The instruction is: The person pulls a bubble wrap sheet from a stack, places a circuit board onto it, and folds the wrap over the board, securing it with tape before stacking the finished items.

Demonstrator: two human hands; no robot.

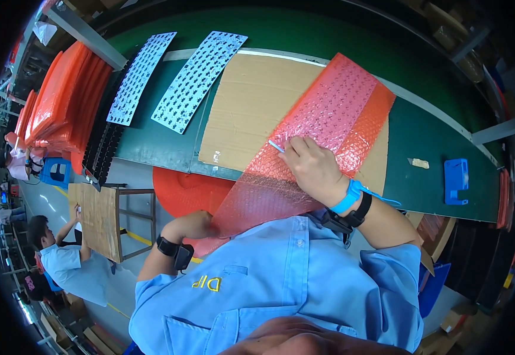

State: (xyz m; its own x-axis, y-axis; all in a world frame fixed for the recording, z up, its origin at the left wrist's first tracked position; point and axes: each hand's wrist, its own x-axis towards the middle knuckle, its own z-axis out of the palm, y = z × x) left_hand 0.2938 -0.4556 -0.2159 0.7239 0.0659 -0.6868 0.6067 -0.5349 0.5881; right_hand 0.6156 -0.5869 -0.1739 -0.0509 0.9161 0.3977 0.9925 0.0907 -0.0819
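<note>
Pink bubble wrap (275, 180) stretches from the far side of the bench down toward my body. Through its far part shows a white panel with dark patterned marks (334, 97). At the near left corner my left hand (191, 225) is closed on the wrap's edge. My right hand (312, 167) lies over the middle of the wrap, its fingers closed round a thin pale-blue stick-like tool (276, 146), whose tip sticks out to the left. The tool's kind is hidden by the fingers. Under the wrap lies a flat cardboard sheet (251, 89).
Two patterned panels (195, 83) lie on the green bench at left, beside a stack of red bubble-wrap bags (62, 97). A blue tape dispenser (456, 181) stands at right. Red wrap (180, 192) hangs below the front edge. A person (71, 260) works at a wooden table (95, 222).
</note>
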